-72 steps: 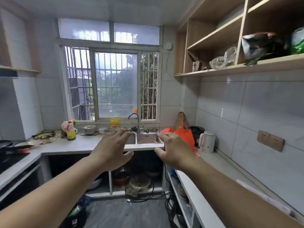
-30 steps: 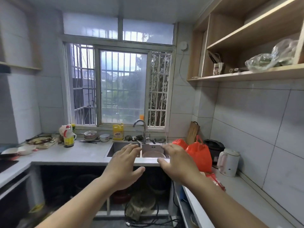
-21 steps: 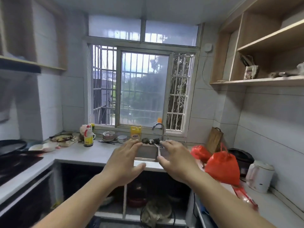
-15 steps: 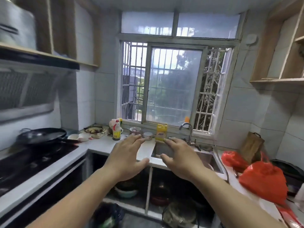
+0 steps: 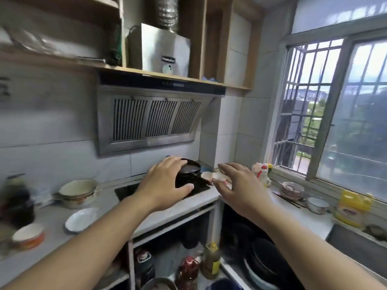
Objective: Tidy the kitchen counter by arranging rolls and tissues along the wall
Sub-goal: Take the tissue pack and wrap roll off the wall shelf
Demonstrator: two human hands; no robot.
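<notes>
No rolls or tissues show in this view. My left hand (image 5: 165, 183) is stretched out in front of me, fingers apart and empty, in the air over the black stove (image 5: 194, 186). My right hand (image 5: 240, 189) is held beside it, also spread and holding nothing, above the corner of the grey counter (image 5: 109, 204). Both forearms reach in from the bottom of the frame. Neither hand touches anything.
A black wok (image 5: 189, 167) sits on the stove under the steel range hood (image 5: 150, 120). Stacked metal bowls (image 5: 76, 192), a white plate (image 5: 80, 219) and a small bowl (image 5: 28, 235) lie left. Saucers (image 5: 291, 190), a bowl (image 5: 318, 204), a yellow bottle (image 5: 351, 210) and sink (image 5: 360, 245) line the window side.
The view has swung left from the sink and window to the stove and range hood. Both hands stayed raised, spread and empty in front of me.
</notes>
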